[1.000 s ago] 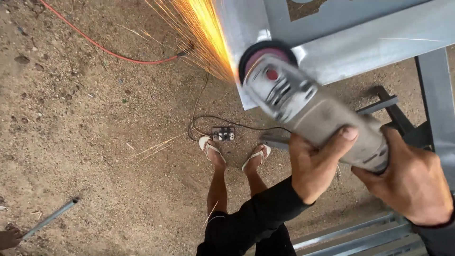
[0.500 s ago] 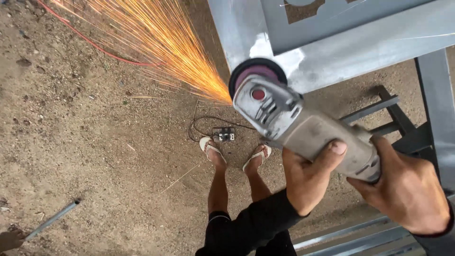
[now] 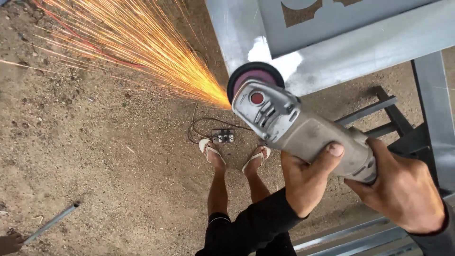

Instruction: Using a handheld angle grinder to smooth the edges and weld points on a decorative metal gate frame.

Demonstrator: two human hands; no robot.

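Note:
A grey angle grinder point(image 3: 294, 128) with a red button on its head is gripped by both hands. My left hand point(image 3: 308, 178) wraps the middle of its body, and my right hand point(image 3: 403, 189) grips the rear end. Its dark disc point(image 3: 253, 76) presses on the corner of a grey metal frame point(image 3: 341, 47), where a bright ground patch point(image 3: 277, 59) shows. A fan of orange sparks point(image 3: 142, 52) shoots up and to the left from the disc.
My sandalled feet point(image 3: 234, 154) stand on sandy ground beside a small socket box point(image 3: 222, 136) with a dark cable. A red cable point(image 3: 50, 16) lies at the top left. A metal rod point(image 3: 50, 223) lies at the lower left. Steel bars point(image 3: 374, 111) sit under the frame.
The grinder has slid slightly left and down along the frame corner. The spark fan has grown wider and now sweeps further to the left.

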